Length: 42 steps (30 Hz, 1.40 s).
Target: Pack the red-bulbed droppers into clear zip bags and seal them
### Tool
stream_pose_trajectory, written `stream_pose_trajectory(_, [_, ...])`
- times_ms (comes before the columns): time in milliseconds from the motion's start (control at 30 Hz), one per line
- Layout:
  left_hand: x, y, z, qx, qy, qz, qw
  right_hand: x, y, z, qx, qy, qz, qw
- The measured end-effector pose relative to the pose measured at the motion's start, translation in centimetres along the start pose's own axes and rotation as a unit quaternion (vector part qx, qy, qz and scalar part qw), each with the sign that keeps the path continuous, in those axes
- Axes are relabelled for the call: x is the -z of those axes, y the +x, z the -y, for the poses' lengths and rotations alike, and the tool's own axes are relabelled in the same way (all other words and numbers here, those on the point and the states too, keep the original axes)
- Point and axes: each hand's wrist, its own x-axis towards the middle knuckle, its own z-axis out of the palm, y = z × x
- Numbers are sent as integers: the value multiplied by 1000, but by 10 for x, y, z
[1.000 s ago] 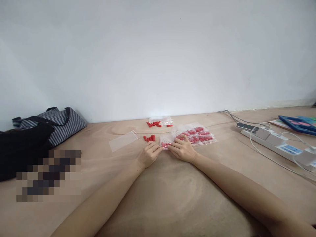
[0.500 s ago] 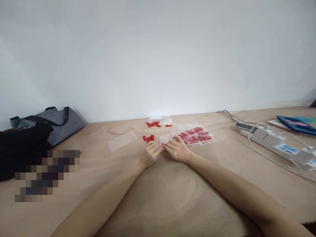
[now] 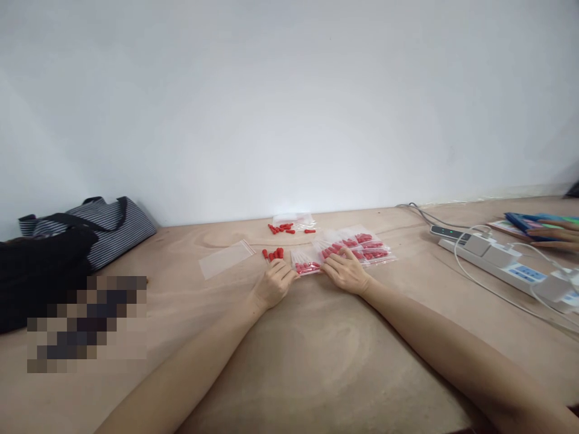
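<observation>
A small clear zip bag [image 3: 305, 267] holding several red-bulbed droppers lies between my hands, its near edge toward me. My left hand [image 3: 274, 282] is closed, pinching the bag's near left corner. At the near right corner, my right hand [image 3: 346, 271] has its fingers closed on the bag's edge. Filled bags [image 3: 373, 246] of red-bulbed droppers overlap just beyond and right of my right hand. Loose red-bulbed droppers [image 3: 273, 254] lie behind my left hand, partly hidden by it. To their left, a flat clear zip bag [image 3: 226, 259] rests on the table.
More red droppers [image 3: 283, 228] lie near the wall beside clear plastic [image 3: 293, 219]. A power strip [image 3: 493, 258] with plugs and cables stands at right. Another person's hand [image 3: 558, 234] touches a blue-edged item [image 3: 520, 223]. A striped bag [image 3: 120, 232] sits at left.
My right hand has slid right along the bag's near edge, uncovering the red bulbs in it. My left hand has stayed put. Another person's hand has appeared at the far right.
</observation>
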Motion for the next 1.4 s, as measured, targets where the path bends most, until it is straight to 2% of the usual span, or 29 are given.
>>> stream_pose_trajectory(133, [1,0,1,25,5,4,1000,-8,1,-4,-9,8,-4,1000])
stream_pose_trajectory(267, [1,-1,1,62,11,22,998,-12,2,-9,-5,7,20,1000])
stream_pose_trajectory(433, [12,-8,10,163,37,62,984,-12,1,-18,-26,5,49,998])
stream_pose_trajectory(533, [27,-24,26,250,65,108,960,-11,-2,-23,-58,7,81,995])
stream_pose_trajectory(633, [42,-48,48,339,92,172,921,-6,-3,-21,-105,14,106,989])
stream_pose_trajectory(767, [59,-79,69,418,73,287,859,5,4,-5,-155,48,90,983])
stream_pose_trajectory(867, [70,-89,66,434,43,353,828,10,15,18,-161,104,74,979])
stream_pose_trajectory(967, [83,-92,49,436,33,379,816,7,31,43,-154,183,80,968])
stream_pose_trajectory(1067, [102,-96,28,423,26,400,813,-4,51,63,-191,239,93,948])
stream_pose_trajectory(1133, [114,-102,15,408,17,395,823,-14,67,69,-270,249,108,924])
stream_pose_trajectory(1267, [133,-114,-3,351,-17,335,874,-35,98,69,-456,270,161,833])
stream_pose_trajectory(1333, [138,-114,-8,306,-41,295,904,-43,108,66,-501,293,195,791])
stream_pose_trajectory(1400, [138,-110,-10,273,-62,261,924,-49,113,64,-522,307,223,764])
